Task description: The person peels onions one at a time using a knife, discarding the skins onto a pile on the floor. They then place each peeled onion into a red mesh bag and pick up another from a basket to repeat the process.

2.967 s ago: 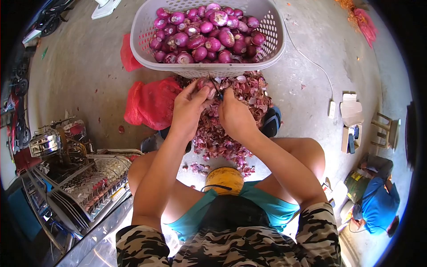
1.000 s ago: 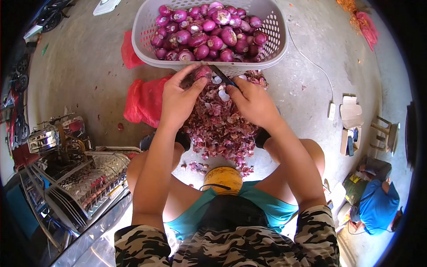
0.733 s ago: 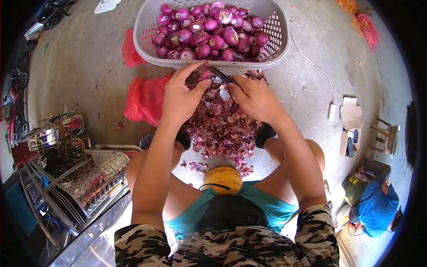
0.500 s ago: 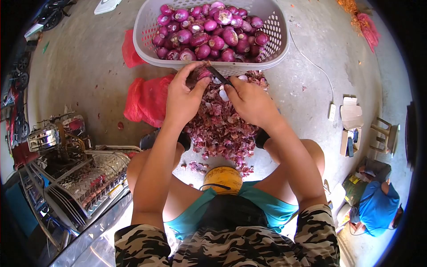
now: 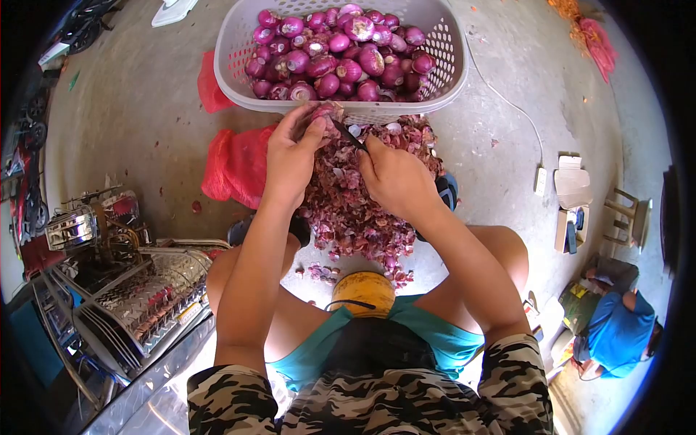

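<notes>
My left hand (image 5: 296, 148) is closed around a red onion (image 5: 324, 114) with loose skin on it, just below the near rim of a grey perforated basket (image 5: 230, 81). In my right hand (image 5: 395, 174) is a small dark knife (image 5: 350, 135), its blade pointing up and left with the tip at the onion. The basket holds many purple onions (image 5: 348, 70). Beneath both hands a large heap of onion skins (image 5: 355, 210) spreads over the floor between my feet.
A red mesh sack (image 5: 235, 170) lies left of the skins. A yellow bucket (image 5: 362, 291) stands between my thighs. A white cable ends in a power strip (image 5: 540, 181) on the right, near an opened cardboard box (image 5: 573, 190). A person in blue (image 5: 616, 337) is at lower right; a chromed metal vehicle (image 5: 145, 290) stands left.
My right hand has drawn down a little with the knife, its blade slightly farther from the onion's middle. My left hand has shifted slightly left and tilted the onion.
</notes>
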Motion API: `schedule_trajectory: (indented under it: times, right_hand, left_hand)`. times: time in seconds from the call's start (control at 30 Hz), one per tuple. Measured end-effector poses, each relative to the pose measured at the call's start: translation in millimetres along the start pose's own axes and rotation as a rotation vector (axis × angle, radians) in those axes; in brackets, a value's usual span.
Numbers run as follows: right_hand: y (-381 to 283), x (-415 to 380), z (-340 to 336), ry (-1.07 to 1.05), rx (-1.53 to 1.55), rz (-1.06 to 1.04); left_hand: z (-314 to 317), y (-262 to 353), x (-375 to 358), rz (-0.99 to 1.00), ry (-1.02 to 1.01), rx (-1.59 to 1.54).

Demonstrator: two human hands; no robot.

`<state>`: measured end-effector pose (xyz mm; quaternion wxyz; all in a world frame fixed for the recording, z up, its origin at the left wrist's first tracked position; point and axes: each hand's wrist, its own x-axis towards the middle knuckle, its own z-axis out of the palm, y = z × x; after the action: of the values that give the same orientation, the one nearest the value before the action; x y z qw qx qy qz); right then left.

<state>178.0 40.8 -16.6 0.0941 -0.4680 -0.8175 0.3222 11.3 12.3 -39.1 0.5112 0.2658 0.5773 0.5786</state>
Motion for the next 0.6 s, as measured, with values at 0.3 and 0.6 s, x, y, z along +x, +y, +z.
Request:
schedule_trajectory:
  times: [0.3,0.6]
  right_hand:
    - [6,-3,-2,0.009,-0.07,-0.044]
    - [5,-1,-11,-0.047,0.017,0.045]
  left_hand:
    - [6,-3,-2,-0.082,-0.006,-0.052]
    - [9,3,-2,-0.032,-0.077,-0.021]
